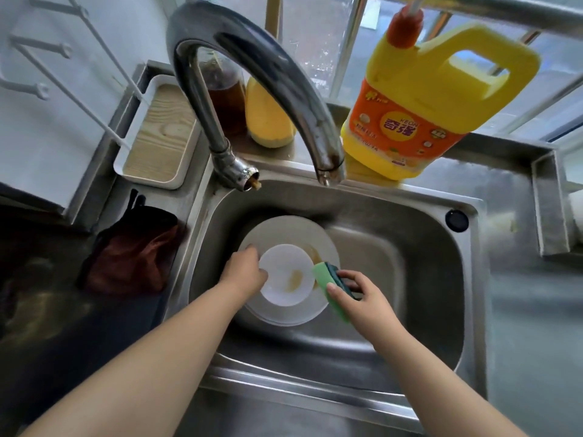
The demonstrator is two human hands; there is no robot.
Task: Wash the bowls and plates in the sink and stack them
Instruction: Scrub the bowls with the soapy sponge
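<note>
Dirty dishes in the sink (410, 310)

A small white bowl (285, 274), brown-smeared, sits inside the plate (284, 230) there; the left hand (244, 268) pinches its rim, the right hand (362, 294) beside it closes around a green sponge (328, 280).

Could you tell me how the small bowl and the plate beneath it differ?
The bowl is smaller and brighter white; the plate is wider and greyer. The bowl sits on the plate, which rests in the sink. The left hand touches the bowl only. Both are round with brown residue.
</note>
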